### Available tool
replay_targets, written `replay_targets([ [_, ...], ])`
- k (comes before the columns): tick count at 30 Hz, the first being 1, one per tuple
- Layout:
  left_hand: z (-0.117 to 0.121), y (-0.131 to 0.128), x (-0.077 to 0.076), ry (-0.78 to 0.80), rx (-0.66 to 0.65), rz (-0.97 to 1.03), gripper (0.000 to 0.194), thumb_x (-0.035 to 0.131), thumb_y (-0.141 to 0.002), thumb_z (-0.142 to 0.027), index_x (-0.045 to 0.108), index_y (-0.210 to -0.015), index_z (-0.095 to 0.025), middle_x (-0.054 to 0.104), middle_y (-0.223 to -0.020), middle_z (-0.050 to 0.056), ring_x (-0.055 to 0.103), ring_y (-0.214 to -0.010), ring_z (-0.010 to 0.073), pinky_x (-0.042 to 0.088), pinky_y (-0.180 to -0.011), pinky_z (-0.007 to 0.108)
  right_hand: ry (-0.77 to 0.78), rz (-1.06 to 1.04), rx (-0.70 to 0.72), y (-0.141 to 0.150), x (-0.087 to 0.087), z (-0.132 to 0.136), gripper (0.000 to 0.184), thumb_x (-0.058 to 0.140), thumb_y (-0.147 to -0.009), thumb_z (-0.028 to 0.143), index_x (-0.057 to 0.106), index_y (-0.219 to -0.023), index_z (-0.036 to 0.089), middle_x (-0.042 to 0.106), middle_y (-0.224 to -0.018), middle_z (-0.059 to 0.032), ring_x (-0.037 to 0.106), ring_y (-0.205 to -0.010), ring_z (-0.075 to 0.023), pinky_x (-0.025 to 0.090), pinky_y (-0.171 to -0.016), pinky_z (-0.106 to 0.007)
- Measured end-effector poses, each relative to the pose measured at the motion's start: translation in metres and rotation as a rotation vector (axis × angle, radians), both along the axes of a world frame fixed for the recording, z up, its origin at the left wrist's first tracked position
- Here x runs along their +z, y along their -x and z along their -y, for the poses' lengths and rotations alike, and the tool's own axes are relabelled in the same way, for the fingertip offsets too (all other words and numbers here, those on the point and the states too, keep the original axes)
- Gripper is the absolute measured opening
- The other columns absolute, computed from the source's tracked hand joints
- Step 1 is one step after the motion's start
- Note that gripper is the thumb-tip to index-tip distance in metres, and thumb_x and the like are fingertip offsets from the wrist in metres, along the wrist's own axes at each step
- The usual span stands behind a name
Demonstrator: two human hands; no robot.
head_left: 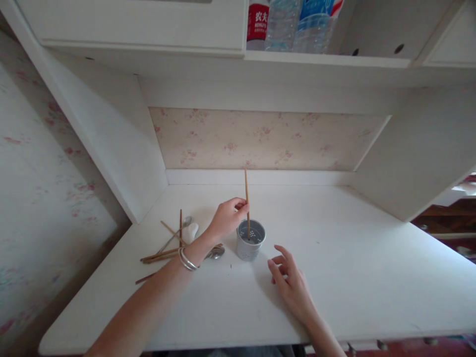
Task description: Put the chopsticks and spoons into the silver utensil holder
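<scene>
My left hand pinches a wooden chopstick and holds it upright, its lower tip inside a small grey perforated metal cup that stands on the white desk. A silver bangle sits on that wrist. My right hand rests on the desk just to the right of the cup and nearer to me, fingers loosely spread and holding nothing. Left of the cup lie several more chopsticks, a metal spoon and a white ceramic spoon.
The desk is set in a white alcove with side panels left and right and floral wallpaper behind. A shelf above holds plastic water bottles. Dark wooden furniture shows at the far right.
</scene>
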State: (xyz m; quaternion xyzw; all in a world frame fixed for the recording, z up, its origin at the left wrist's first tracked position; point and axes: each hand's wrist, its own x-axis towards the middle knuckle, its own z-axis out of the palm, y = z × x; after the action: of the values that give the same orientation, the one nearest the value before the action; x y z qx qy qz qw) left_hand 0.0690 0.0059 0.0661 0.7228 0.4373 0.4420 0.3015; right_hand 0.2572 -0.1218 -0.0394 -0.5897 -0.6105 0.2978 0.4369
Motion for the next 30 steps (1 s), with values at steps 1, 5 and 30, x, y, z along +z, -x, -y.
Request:
replay_targets([
  [1,0.001,-0.001,-0.006,0.016,-0.011,-0.023,0.027,0.054,-0.085,-0.039,0.068,-0.093,-0.017,0.071,-0.089,0.005,0.065,-0.082,0.0171,0.049,-0.077,0.028,0.0,0.01,0.002,0.0,0.0,0.0,0.041,0.043,-0.092,0.045,0.039,-0.127,0.023,0.063,-0.09,-0.0028,0.06,-0.057,-0.0129,0.048,-0.054,-0.026],
  [5,0.007,-0.003,-0.023,0.034,-0.023,-0.069,0.028,0.054,-0.084,-0.039,0.07,-0.092,-0.018,0.071,-0.092,0.005,0.064,-0.084,0.0171,0.049,-0.08,0.028,0.0,0.045,0.016,0.0,0.001,-0.001,0.041,0.042,-0.093,0.045,0.04,-0.126,0.022,0.064,-0.09,-0.0034,0.06,-0.058,-0.0134,0.048,-0.056,-0.026],
  [30,0.045,-0.003,-0.075,0.289,-0.234,0.36,0.126,0.087,-0.052,-0.037,0.008,-0.149,-0.022,0.031,-0.147,0.017,0.04,-0.13,0.0292,0.029,-0.11,0.042,-0.195,-0.041,-0.072,0.036,0.032,0.012,0.025,0.049,-0.091,0.038,0.056,-0.107,0.021,0.061,-0.068,-0.0001,0.056,-0.051,-0.0129,0.046,-0.046,-0.024],
])
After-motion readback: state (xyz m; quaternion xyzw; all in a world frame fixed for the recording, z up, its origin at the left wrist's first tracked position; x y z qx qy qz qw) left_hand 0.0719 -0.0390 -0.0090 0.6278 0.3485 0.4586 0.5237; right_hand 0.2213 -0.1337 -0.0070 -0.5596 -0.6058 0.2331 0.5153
